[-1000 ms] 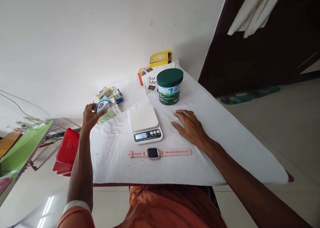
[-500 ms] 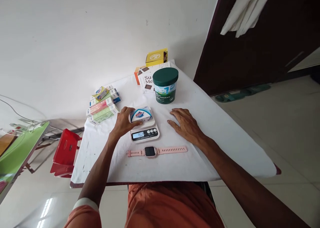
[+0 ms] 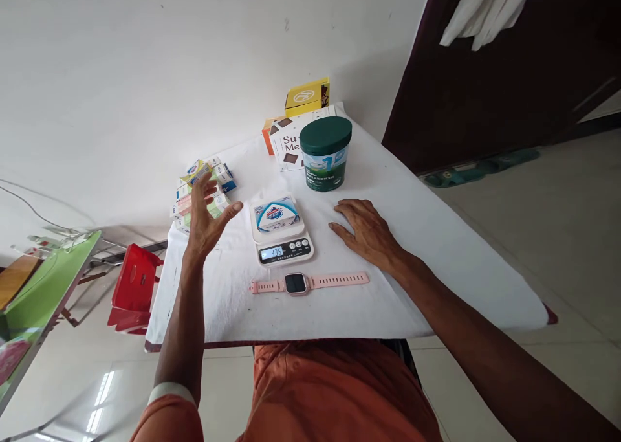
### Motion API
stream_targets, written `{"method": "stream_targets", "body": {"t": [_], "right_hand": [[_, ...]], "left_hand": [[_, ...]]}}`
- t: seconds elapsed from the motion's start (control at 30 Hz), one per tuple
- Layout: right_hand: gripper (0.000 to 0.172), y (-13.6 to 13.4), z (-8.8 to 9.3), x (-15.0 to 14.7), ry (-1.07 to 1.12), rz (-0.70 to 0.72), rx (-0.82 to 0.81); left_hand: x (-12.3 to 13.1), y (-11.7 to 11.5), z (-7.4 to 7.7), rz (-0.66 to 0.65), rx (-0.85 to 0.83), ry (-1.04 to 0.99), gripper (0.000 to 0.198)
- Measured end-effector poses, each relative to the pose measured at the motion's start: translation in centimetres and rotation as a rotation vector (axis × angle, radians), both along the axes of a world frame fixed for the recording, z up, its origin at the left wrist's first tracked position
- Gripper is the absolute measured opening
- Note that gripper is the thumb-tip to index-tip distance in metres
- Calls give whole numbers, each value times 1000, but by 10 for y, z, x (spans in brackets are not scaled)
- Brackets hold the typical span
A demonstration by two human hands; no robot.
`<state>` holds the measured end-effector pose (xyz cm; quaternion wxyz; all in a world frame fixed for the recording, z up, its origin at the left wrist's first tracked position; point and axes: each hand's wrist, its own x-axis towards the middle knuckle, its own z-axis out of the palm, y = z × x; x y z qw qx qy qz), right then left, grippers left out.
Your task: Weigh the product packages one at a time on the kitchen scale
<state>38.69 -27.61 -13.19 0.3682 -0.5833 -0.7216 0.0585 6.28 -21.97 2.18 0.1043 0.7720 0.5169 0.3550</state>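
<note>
A white and blue soap box (image 3: pixel 275 215) lies flat on the plate of a small white kitchen scale (image 3: pixel 286 252), whose lit display seems to read 335. Left of the scale my left hand (image 3: pixel 206 219) is raised with thumb and fingers apart, holding nothing. Behind it, partly covered, is a pile of small boxes (image 3: pixel 224 176), with a yellow box (image 3: pixel 196 169) on top. My right hand (image 3: pixel 363 230) rests on the white cloth right of the scale, fingers spread and empty. A pink-strapped smartwatch (image 3: pixel 295 284) is stretched out in front of the scale.
A green-lidded tub (image 3: pixel 325 154) stands behind the scale, before a white "Su-Me" box (image 3: pixel 286 145), an orange box (image 3: pixel 267 138) and a yellow carton (image 3: pixel 306 98). A red chair (image 3: pixel 133 287) and a green table (image 3: pixel 53 283) are at the left. The wall borders the table's far side.
My left hand has let go of the soap box and moved left and up toward the pile. The display went from about 362 to 335. My right hand stays on the cloth.
</note>
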Motion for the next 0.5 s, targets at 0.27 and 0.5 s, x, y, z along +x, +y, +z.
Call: {"method": "stream_targets", "body": {"t": [0.27, 0.5], "right_hand": [[26, -6, 17, -3, 148, 37, 47], [44, -24, 45, -10, 730, 405, -591]], "left_hand": [[32, 5, -33, -180, -68, 74, 82], [49, 9, -45, -231, -205, 407, 56]]}}
